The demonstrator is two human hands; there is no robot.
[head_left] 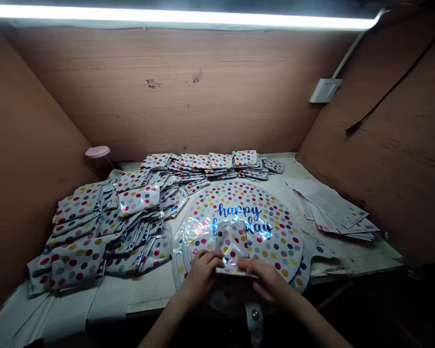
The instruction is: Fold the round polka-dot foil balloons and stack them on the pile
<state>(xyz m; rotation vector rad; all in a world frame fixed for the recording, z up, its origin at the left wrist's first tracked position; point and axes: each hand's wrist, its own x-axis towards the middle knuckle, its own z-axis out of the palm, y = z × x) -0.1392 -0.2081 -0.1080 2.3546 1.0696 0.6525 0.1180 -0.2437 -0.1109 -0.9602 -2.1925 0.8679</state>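
Flat round foil balloons with coloured dots and blue "happy birthday" lettering [275, 208] lie stacked at the table's front. Over the lower half of the stack is a narrow folded dotted balloon [234, 241], its near edge folded straight. My left hand [205, 270] has its fingers closed on the folded balloon's left edge. On its right side, my right hand [264, 278] grips the near corner between thumb and fingers. A balloon tail [254, 321] hangs over the front edge below my hands.
Many folded dotted packets [79, 261] are heaped at the left, with more piles [221, 162] along the back. Printed sheets [333, 205] lie at the right. A pink-lidded container [97, 152] stands back left. White paper strips [108, 299] overhang the front left edge. Wooden panels enclose the table.
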